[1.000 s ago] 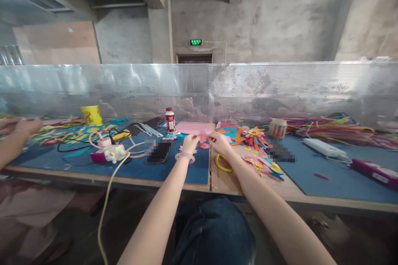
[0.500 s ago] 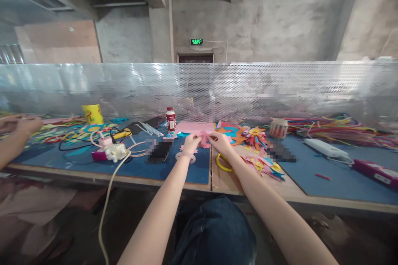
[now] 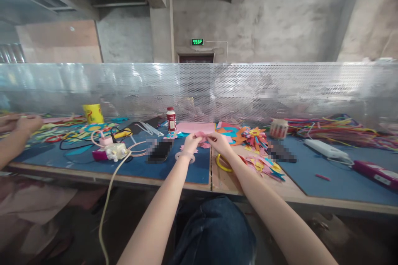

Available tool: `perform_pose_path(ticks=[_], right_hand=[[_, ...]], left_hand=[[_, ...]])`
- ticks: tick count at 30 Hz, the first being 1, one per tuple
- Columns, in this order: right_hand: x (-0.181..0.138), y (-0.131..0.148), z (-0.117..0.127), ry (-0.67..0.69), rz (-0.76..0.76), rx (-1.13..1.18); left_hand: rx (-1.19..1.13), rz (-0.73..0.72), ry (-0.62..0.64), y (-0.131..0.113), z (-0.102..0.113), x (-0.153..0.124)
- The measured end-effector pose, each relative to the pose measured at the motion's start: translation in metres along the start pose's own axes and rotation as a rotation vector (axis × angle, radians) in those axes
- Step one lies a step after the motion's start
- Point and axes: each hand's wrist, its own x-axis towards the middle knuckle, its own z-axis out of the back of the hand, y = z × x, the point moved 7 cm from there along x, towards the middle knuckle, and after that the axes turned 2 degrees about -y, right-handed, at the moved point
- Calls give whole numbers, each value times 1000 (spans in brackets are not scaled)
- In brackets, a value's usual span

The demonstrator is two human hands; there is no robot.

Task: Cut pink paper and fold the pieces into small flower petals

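Note:
My left hand point(image 3: 192, 143) and my right hand point(image 3: 220, 142) meet over the middle of the table. Between their fingertips they pinch a small pink paper piece point(image 3: 201, 134), partly covered by the fingers. Just below it lie more pink paper cutouts point(image 3: 204, 145). A pile of pink, yellow and blue cut paper pieces point(image 3: 261, 165) rests right of my right wrist. Behind that pile stands a layered multicoloured paper flower point(image 3: 255, 136). Beside my right forearm sits a yellow ring point(image 3: 224, 163), perhaps a tape roll or scissor handle; I cannot tell.
Left of my hands lie a dark phone point(image 3: 160, 151) and a power strip with plugs point(image 3: 115, 152), its cord hanging off the edge. A red bottle point(image 3: 171, 120) and a yellow tin point(image 3: 93, 114) stand behind. At far left a co-worker's hands point(image 3: 27, 124) are busy.
The pink paper between my fingertips has shifted and folded, showing a smoother, rounder edge at the top. My arms stay almost in the same place.

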Motion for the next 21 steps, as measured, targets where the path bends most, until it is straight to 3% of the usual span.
perform_pose_path(ticks=[6, 9, 13, 21], right_hand=[[-2, 11, 4, -8, 58, -51], [-1, 11, 10, -43, -61, 17], [-1, -1, 7, -18, -294, 299], [-5, -16, -4, 15, -437, 493]], left_hand=[[-47, -3, -19, 4, 5, 4], [-54, -3, -12, 6, 6, 6], [-46, -3, 10, 6, 4, 6], [-36, -11, 52, 4, 1, 4]])
